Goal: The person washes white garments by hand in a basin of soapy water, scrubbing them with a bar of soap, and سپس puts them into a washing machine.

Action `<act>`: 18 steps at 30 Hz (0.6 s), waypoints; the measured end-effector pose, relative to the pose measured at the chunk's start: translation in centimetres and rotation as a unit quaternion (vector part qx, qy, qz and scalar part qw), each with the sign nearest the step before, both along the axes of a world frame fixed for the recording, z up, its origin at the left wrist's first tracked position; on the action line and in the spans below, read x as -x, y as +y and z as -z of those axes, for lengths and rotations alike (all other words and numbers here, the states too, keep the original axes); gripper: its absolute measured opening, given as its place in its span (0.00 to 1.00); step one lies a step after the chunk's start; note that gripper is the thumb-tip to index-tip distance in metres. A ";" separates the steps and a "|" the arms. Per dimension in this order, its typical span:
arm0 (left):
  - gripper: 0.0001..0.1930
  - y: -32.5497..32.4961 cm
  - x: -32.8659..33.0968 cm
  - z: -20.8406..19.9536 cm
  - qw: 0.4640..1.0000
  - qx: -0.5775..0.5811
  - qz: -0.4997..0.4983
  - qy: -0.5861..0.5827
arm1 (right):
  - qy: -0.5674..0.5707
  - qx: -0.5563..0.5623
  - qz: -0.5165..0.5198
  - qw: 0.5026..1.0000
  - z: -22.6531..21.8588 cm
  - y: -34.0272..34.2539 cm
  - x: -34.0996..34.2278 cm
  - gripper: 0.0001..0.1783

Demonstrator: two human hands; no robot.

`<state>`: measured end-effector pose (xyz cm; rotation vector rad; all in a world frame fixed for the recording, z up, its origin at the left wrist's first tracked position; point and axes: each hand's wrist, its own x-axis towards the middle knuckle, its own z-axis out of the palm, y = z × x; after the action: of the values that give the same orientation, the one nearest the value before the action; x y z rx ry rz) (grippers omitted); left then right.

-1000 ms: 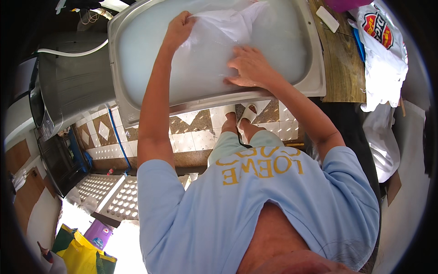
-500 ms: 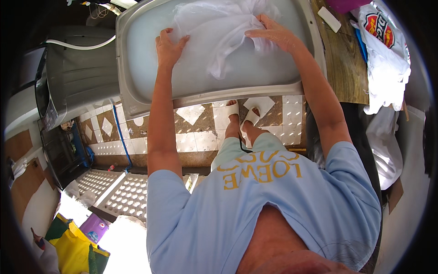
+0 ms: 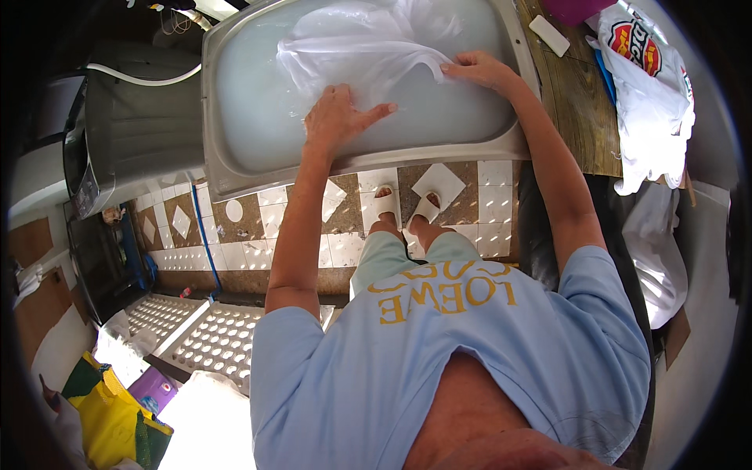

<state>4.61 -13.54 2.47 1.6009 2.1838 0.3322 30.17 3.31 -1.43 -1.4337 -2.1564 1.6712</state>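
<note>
A thin white cloth lies bunched and spread in cloudy water inside a large grey basin. My right hand pinches the cloth's right edge between thumb and fingers, pulling a fold taut just above the water. At the cloth's near edge is my left hand, its thumb stretched out to the right and apart from the fingers. Those fingertips rest against the fabric or the water beside it; exactly how they touch is hard to see.
Right of the basin, a wooden table bears a pale bar-shaped object and a white plastic bag. A dark grey machine with a white hose stands at left. Below lies a tiled floor.
My left hand has moved right and nearer to me, to the cloth's near edge. My right hand has drawn the cloth's edge slightly nearer. The cloth has shifted and spread leftward.
</note>
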 end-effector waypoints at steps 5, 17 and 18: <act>0.15 -0.5 2.9 3.0 0.995 -0.028 0.029 -0.088 | 0.245 0.006 0.108 0.963 -3.5 -1.6 0.2 0.15; 0.08 3.9 9.9 -2.5 0.774 -0.251 -0.140 -0.564 | 0.196 0.150 0.195 0.949 -7.4 -4.5 6.0 0.33; 0.07 4.0 10.8 -2.3 0.799 -0.234 -0.121 -0.541 | 0.232 0.146 0.191 0.943 -7.6 -4.4 6.2 0.29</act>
<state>-6.19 -9.58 4.73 0.8633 1.3830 1.5269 23.96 -1.07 6.17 -1.2428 -1.3360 1.9718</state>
